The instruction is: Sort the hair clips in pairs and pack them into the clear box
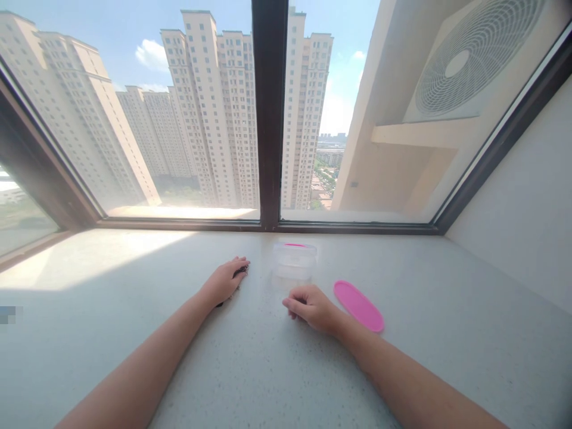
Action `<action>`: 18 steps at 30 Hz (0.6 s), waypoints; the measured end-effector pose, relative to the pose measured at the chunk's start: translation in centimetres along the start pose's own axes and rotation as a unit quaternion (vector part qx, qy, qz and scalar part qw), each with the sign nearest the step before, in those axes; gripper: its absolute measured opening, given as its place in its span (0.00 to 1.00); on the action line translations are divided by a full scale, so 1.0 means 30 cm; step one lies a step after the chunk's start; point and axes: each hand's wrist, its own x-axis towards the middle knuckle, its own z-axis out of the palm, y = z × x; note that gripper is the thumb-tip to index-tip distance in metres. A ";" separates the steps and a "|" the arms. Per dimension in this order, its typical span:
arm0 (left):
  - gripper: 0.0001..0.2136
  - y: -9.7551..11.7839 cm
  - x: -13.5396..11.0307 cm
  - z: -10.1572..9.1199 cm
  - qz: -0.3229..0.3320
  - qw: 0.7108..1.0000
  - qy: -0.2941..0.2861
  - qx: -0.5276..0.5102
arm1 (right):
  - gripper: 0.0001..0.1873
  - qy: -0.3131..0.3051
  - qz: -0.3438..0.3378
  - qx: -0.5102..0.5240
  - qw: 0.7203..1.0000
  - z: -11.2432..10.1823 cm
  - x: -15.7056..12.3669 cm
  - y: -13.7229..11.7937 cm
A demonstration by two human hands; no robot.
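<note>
My left hand (226, 280) lies low on the pale sill, fingers stretched forward over small dark things (241, 270). Bits of them show between thumb and fingers and beside the palm; their kind is too small to tell. To the right, my right hand (308, 307) is closed, thumb against curled fingers, and whatever it may hold is hidden. Just beyond it stands a clear plastic container (295, 265) with a bit of pink at its far side. A pink oval lid (358, 305) rests flat to the right of my right hand, near the wrist.
The speckled pale sill (250, 369) runs up to a dark window frame (270, 119). A white wall (518, 196) bounds the right side. Sunlight falls across the left part. Tall buildings and an air-conditioner fan (458, 62) are outside the glass.
</note>
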 end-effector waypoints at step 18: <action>0.18 0.104 -0.070 0.010 0.040 0.995 0.091 0.007 | 0.18 0.012 -0.002 -0.006 1.000 -0.002 -0.008 -0.005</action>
